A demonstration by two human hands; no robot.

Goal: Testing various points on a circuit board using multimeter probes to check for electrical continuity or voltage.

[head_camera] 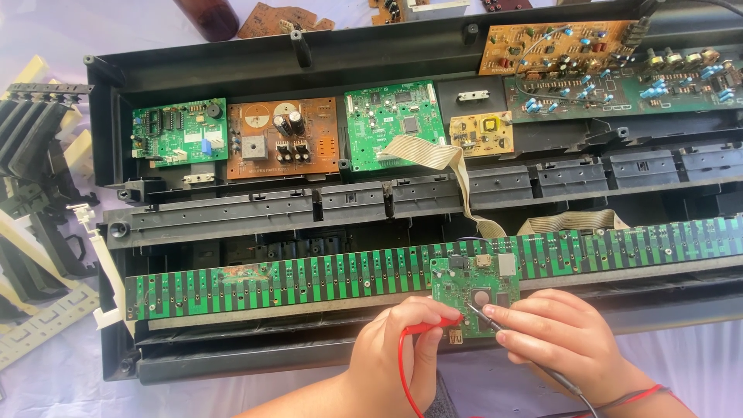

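Surroundings: black plastic keyboard casing [232, 66] lay opened across a pale cloth, with a row of circuit boards along its upper part, among them a green board [179, 131] at the left, a brown board [283, 138] beside it and another green board [395, 124] further right.
Obstacles: a flat grey ribbon cable [445, 166] trailed from the upper boards down toward the work area; loose black and cream key parts [35, 193] were heaped at the left edge.
Long strip: a long green key-contact board [294, 280] ran left to right across the casing, slightly rising toward the right.
Small board: a small green circuit board [474, 290] sat on top of the strip, right of centre, just above both hands.
Left hand [398, 352]: fingers pinched together on a red probe [433, 325], which lay nearly level, its tip pointing right at the small board's lower edge.
Right hand [561, 337]: fingers closed around a black probe [484, 319], its metal tip angled up and left, touching the small board.
Leads: a red wire [404, 379] looped down from the left hand.
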